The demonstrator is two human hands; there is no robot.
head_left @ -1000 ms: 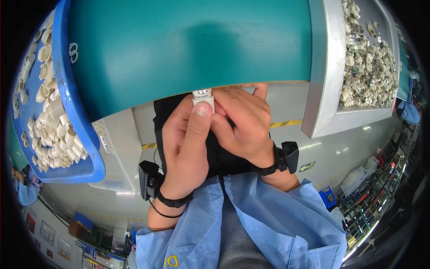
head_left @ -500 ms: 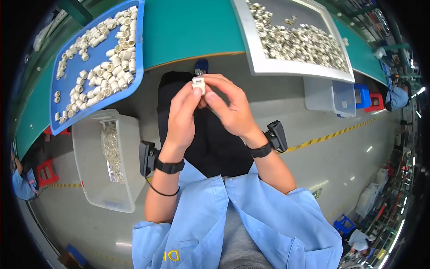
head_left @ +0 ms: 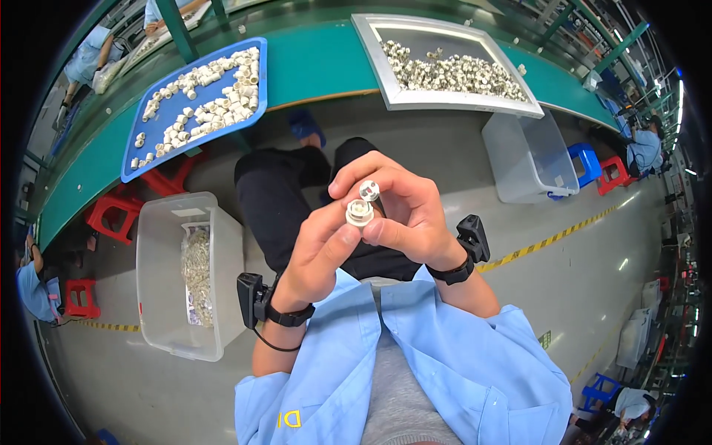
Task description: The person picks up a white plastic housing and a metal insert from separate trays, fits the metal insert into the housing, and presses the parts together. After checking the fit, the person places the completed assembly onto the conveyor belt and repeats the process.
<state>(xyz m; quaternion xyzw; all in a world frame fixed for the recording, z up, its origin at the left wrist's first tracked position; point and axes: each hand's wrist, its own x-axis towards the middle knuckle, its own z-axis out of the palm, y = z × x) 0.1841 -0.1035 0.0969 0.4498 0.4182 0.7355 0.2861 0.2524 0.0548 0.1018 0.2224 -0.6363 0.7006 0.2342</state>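
Both my hands are together in front of my lap, above my dark trousers. Between my left thumb and fingers is a small white cylindrical housing (head_left: 360, 214), its round open end facing up; my left hand (head_left: 320, 246) is closed on it. Just beyond it sits a small round white-and-metal insert (head_left: 369, 190), pinched in my right hand (head_left: 412, 206). The right thumb also comes up against the housing's side. Whether the two pieces touch is hard to tell.
A blue tray (head_left: 261, 81) of white housings stands on the green bench (head_left: 319, 70) at left. A silver-framed tray (head_left: 460, 101) holds many metal inserts at right. Clear plastic bins (head_left: 230, 259) stand below, with red stools (head_left: 115, 215) and a blue stool (head_left: 586, 165). Other people work at the edges.
My hands have come lower and nearer to me. The white housing is turned with its open end up, and the insert now shows beside it. The view has shifted, showing more of the bench's far side.
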